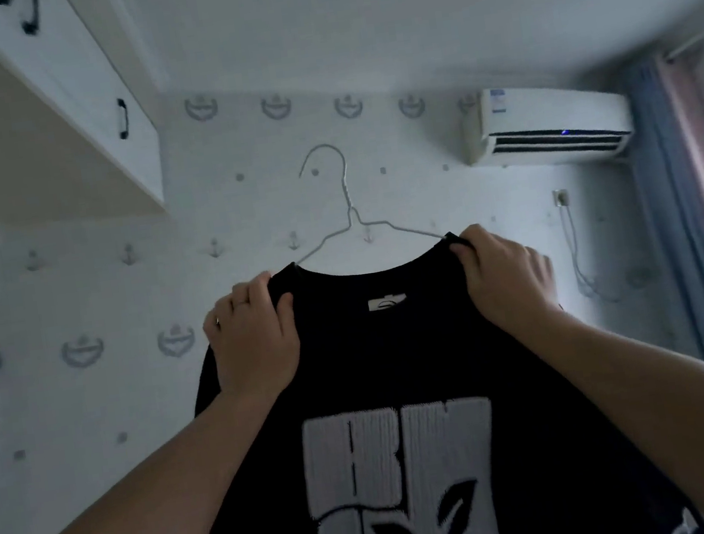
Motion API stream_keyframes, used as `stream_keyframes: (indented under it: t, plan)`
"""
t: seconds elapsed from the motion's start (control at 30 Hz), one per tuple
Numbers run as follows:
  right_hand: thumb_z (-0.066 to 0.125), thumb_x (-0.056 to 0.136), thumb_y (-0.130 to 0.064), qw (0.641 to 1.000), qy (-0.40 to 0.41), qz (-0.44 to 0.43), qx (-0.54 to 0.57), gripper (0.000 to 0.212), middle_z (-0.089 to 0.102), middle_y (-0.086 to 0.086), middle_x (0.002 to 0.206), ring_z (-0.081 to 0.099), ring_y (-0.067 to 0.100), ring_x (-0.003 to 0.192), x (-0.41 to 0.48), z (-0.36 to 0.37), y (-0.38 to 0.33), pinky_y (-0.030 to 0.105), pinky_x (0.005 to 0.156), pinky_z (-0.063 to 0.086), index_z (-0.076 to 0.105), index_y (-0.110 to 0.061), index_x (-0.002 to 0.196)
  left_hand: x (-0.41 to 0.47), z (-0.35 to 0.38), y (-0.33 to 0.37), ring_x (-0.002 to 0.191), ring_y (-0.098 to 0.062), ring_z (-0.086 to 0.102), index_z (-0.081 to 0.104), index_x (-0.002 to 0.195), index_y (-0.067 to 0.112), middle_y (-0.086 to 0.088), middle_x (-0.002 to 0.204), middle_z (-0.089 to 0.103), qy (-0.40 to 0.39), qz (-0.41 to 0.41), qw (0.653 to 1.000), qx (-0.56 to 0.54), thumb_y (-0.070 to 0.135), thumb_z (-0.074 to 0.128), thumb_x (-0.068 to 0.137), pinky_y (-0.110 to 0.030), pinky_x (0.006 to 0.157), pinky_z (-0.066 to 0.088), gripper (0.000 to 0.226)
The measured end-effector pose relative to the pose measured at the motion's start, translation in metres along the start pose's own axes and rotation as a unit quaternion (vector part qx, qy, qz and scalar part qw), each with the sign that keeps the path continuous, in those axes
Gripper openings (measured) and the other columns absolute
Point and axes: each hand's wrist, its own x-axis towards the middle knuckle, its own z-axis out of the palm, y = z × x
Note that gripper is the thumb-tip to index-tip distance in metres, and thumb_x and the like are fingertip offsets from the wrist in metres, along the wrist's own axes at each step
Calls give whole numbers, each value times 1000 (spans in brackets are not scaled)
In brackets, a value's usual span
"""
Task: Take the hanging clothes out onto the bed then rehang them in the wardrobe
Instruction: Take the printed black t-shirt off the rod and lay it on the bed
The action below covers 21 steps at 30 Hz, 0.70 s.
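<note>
My left hand [252, 339] gripping one shoulder of the black printed T-shirt [384, 380], my right hand [507, 276] pinching the other, thin silver wire hanger [350, 217] inside the collar

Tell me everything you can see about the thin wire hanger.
The thin silvery wire hanger stands upright in mid-air, hook on top, caught on nothing. Below a twisted neck, its two arms slope into the collar of the black printed T-shirt, ends hidden. The left hand and right hand grip the shirt's shoulders there.
</note>
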Motion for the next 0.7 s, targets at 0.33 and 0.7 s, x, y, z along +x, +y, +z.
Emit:
stream_keyframes:
  t: [0.33, 0.7]
  plan:
    - [42, 97, -49, 989, -107, 82, -63, 22, 68, -9, 85, 61, 29, 74, -155, 43, 135, 34, 64, 38, 51, -29, 95, -123, 185, 7, 100, -33, 52, 58, 97, 13, -10, 99, 60, -186, -59, 973, -125, 31, 42, 103, -46, 87, 40, 24]
    - [57, 94, -41, 934, -250, 254, -13, 8, 65, -12, 77, 61, 12, 75, -291, 118, 194, 34, 70, 50, 60, -33, 92, -228, 373, -32, 99, -40, 53, 62, 100, 9, -16, 100, 61, -330, -42, 926, -178, 27, 51, 100, -47, 84, 40, 21]
